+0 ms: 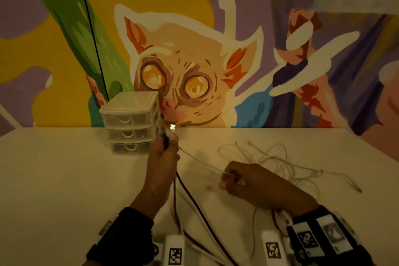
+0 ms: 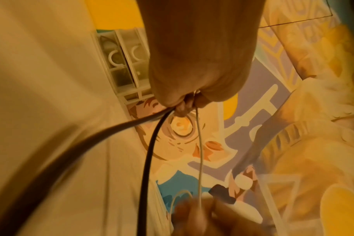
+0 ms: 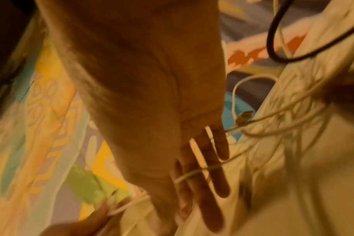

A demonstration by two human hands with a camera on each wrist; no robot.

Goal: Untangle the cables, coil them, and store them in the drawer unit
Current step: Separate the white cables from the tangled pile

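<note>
My left hand is raised in front of the drawer unit and grips the ends of a black cable and a white cable; a USB plug sticks up above its fingers. In the left wrist view the fist has the black cable and the white cable hanging from it. My right hand hovers low over the table and pinches the white cable, which crosses its fingers. A loose tangle of white cables lies behind it.
The clear three-drawer unit stands at the table's back edge against a painted wall, all drawers closed. A thin black wire runs up the wall behind it. The white table stretches to the left. White tagged blocks lie at the near edge.
</note>
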